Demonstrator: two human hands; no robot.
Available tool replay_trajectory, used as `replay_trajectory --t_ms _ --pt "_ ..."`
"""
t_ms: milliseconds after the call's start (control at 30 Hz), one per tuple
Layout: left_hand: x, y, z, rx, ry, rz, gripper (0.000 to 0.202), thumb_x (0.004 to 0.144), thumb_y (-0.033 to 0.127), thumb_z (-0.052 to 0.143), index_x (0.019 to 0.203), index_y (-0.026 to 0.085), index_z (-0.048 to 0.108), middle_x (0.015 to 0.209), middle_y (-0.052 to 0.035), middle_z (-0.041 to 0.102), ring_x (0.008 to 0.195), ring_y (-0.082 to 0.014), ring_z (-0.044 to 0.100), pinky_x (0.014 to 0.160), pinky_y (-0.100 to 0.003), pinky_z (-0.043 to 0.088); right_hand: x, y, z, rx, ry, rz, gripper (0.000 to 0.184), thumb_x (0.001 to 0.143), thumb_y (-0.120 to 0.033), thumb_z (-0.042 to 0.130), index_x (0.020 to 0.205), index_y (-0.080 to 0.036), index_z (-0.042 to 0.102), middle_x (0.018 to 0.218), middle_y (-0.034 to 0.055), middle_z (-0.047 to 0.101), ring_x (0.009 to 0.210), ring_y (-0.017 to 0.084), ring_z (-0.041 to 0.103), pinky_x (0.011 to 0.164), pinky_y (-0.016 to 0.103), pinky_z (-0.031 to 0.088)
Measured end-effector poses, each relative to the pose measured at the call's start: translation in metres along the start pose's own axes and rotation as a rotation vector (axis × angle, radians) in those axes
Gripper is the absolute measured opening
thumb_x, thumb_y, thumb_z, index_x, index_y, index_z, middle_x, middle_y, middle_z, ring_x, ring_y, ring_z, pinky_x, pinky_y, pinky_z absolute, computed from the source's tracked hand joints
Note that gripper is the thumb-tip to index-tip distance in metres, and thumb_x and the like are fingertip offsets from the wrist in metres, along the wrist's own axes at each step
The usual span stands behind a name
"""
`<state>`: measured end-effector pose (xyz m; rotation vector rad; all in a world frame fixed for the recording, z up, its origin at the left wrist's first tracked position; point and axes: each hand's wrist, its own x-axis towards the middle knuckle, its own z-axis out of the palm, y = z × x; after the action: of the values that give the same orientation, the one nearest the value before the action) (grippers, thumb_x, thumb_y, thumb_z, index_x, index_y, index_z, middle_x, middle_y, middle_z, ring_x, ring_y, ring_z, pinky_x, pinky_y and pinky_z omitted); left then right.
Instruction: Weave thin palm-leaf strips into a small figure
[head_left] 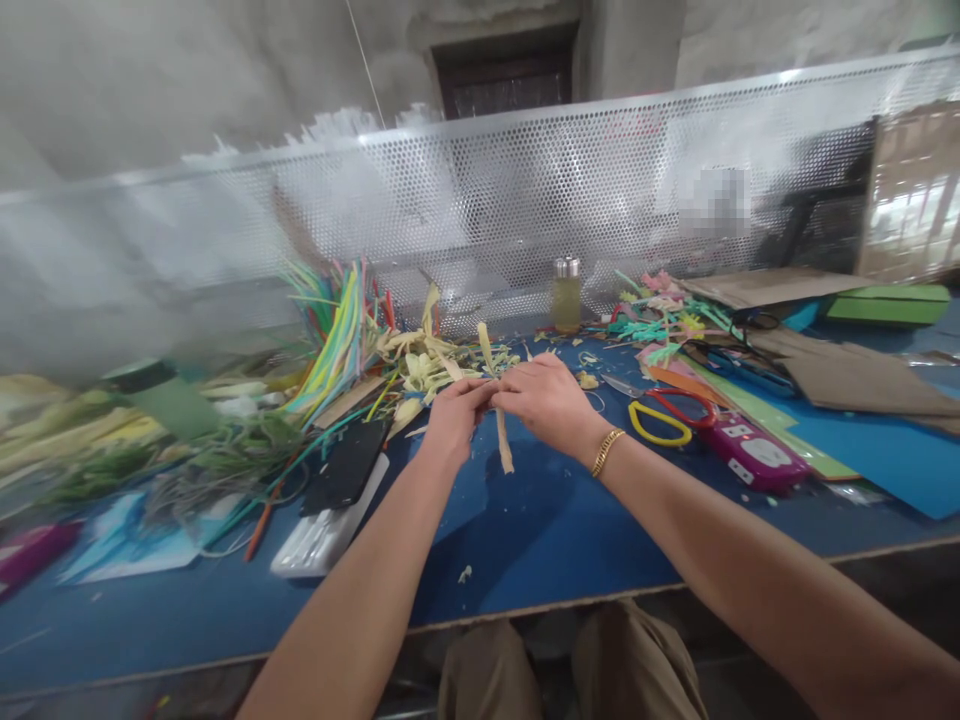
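My left hand [459,412] and my right hand [546,398] meet over the blue table, fingers closed in a pinch. Between them is a pale strip of dried husk [504,445]; one end hangs below the fingers and another pale piece sticks up above them. Exactly how the fingertips grip it is hidden behind the hands. Just beyond my left hand lies a heap of cream husk strips [427,365]. Scissors with red and yellow handles [660,425] lie to the right of my right hand.
A black phone [346,465] rests on a white box at left, near colourful pipe cleaners [334,340]. A purple power strip [754,455], cardboard [870,375] and blue sheets lie at right. A glass jar [567,298] stands before the perforated metal panel [525,190].
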<state>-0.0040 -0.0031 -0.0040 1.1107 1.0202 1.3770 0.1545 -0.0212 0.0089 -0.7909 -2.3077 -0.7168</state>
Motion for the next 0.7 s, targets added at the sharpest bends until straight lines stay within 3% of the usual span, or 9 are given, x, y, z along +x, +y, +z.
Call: replay_trajectory --t_ms 233,433,700 --pt "-0.002 0.003 0.000 -0.016 -0.038 0.031 0.028 0.051 0.030 0.083 0.069 0.014 0.069 0.056 0.0019 0.058 0.048 -0.0062 0.042 0.047 -0.022 0.026 -0.002 0.001 0.006 0.126 0.099 0.103 0.024 0.095 -0.025 0.049 0.085 -0.021 0.071 0.096 0.0027 0.069 0.082 0.015 0.056 0.075 0.032 0.032" --pt "-0.003 0.006 -0.001 0.077 -0.029 0.097 0.028 0.054 0.036 0.082 0.070 0.015 0.071 0.061 -0.0016 0.064 0.056 -0.0117 0.053 0.051 -0.023 0.035 -0.002 -0.001 0.004 0.238 0.135 0.217 0.024 0.094 -0.027 0.049 0.087 -0.023 0.072 0.086 0.0029 0.072 0.084 0.017 0.060 0.076 0.031 0.036" --pt "-0.001 0.001 -0.004 0.160 -0.146 0.171 0.032 0.064 0.041 0.078 0.084 0.016 0.074 0.072 -0.0044 0.069 0.067 -0.0138 0.059 0.060 -0.023 0.041 -0.005 0.006 0.018 0.674 0.247 0.657 0.015 0.082 -0.033 0.065 0.076 -0.019 0.067 0.075 0.0013 0.068 0.068 0.014 0.059 0.064 0.027 0.042"
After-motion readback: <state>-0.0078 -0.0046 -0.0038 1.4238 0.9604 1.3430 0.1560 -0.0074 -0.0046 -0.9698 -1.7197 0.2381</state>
